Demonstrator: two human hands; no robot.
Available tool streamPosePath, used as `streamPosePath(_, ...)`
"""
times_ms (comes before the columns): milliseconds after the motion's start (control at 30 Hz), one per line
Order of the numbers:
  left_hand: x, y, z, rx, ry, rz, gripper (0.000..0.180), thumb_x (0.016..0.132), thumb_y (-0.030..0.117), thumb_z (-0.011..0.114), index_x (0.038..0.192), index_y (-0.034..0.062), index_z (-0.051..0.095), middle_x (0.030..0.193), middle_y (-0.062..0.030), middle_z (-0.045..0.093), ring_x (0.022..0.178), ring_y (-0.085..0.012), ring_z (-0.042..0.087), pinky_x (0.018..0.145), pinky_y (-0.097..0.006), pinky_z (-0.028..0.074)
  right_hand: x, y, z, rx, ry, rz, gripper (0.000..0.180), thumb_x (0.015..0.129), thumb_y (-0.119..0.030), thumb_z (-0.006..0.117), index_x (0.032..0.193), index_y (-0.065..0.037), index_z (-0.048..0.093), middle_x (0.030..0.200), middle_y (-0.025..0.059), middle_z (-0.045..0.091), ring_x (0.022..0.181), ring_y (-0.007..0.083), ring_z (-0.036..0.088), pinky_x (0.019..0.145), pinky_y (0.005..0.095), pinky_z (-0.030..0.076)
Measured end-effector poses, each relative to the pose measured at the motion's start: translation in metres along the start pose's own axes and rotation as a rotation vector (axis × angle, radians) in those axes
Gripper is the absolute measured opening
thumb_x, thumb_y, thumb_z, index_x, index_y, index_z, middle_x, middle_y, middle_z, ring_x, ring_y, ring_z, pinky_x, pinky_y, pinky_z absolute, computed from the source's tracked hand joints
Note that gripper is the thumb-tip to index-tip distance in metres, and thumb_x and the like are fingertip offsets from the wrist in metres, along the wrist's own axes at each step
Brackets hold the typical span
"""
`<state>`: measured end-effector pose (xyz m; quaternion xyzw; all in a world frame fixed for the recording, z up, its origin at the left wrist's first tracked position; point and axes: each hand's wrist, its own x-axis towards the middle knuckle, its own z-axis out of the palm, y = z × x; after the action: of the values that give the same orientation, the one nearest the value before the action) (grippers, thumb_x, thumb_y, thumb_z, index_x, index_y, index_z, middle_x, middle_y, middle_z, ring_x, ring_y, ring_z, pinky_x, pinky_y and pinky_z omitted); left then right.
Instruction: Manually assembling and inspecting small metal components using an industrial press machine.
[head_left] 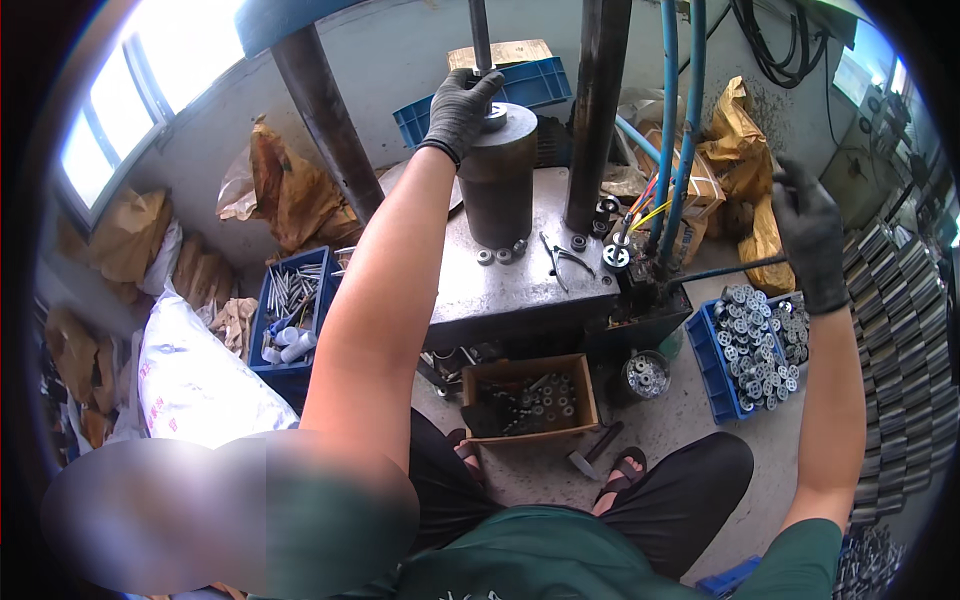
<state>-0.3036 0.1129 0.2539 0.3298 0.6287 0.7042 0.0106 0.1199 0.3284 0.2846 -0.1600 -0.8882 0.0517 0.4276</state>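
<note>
Fingers of gloved left hand (458,108) curled over small metal ring part (494,116) on top of dark steel cylinder (497,180), toward back edge of press plate (520,285). Gloved right hand (808,240) closed around lever rod (725,270) off right edge. Seemingly mid-cycle: part being seated, pressing probably not yet done. Blue crate of toothed discs (755,350) below right edge, full; three loose rings (500,255) at cylinder's foot.
</note>
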Motion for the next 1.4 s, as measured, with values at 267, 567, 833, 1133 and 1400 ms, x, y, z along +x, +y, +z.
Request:
streamPosePath(267, 0.02, -0.026, -0.009, -0.15, 0.031, 0.047, 0.029, 0.099, 0.03, 0.062, 0.112, 0.0052, 0.066, 0.087, -0.0025, 0.065, 0.076, -0.0129, 0.059, 0.073, -0.028, 0.051, -0.032, -0.001, -0.011, -0.022, -0.137, 0.034, 0.041, 0.095, -0.014, 0.065, 0.135, -0.003, 0.062, 0.104, 0.0191, 0.073, 0.088, 0.027, 0.073, 0.08, 0.0378, 0.058)
streamPosePath(567, 0.019, -0.023, -0.012, -0.026, 0.026, 0.09, 0.037, 0.101, 0.037, 0.052, 0.104, 0.0041, 0.068, 0.083, -0.0065, 0.066, 0.074, -0.0148, 0.06, 0.072, -0.031, 0.05, -0.203, -0.052, -0.05, 0.074, -0.931, 0.157, 0.023, 0.082, -0.013, 0.064, 0.1, -0.002, 0.073, 0.086, 0.0205, 0.071, 0.081, 0.0395, 0.069, 0.078, 0.0444, 0.057)
streamPosePath(833, 0.023, -0.03, -0.015, 0.013, 0.02, 0.108, 0.037, 0.102, 0.037, 0.051, 0.105, 0.0041, 0.069, 0.084, -0.0075, 0.067, 0.075, -0.015, 0.062, 0.072, -0.031, 0.051, -0.174, -0.06, -0.051, 0.131, -0.783, 0.274, 0.027, 0.084, -0.009, 0.062, 0.108, 0.0, 0.072, 0.096, 0.0218, 0.072, 0.091, 0.0381, 0.071, 0.083, 0.0432, 0.057)
streamPosePath(1133, 0.017, -0.021, -0.013, 0.055, 0.02, 0.07, 0.039, 0.1, 0.04, 0.056, 0.105, 0.0039, 0.07, 0.082, -0.0075, 0.068, 0.074, -0.0155, 0.063, 0.073, -0.032, 0.051, -0.188, -0.056, -0.05, 0.001, -0.979, 0.125, 0.026, 0.082, -0.011, 0.062, 0.103, -0.001, 0.074, 0.093, 0.0211, 0.072, 0.087, 0.0378, 0.071, 0.081, 0.0445, 0.057)
streamPosePath(1400, 0.015, -0.021, -0.013, 0.166, 0.043, 0.112, 0.035, 0.096, 0.037, 0.06, 0.097, 0.0034, 0.071, 0.078, -0.0061, 0.067, 0.07, -0.0146, 0.061, 0.07, -0.032, 0.051, -0.176, -0.05, -0.051, 0.151, -0.755, 0.238, 0.024, 0.083, -0.012, 0.064, 0.102, -0.001, 0.074, 0.091, 0.0209, 0.072, 0.087, 0.0387, 0.071, 0.082, 0.0444, 0.057)
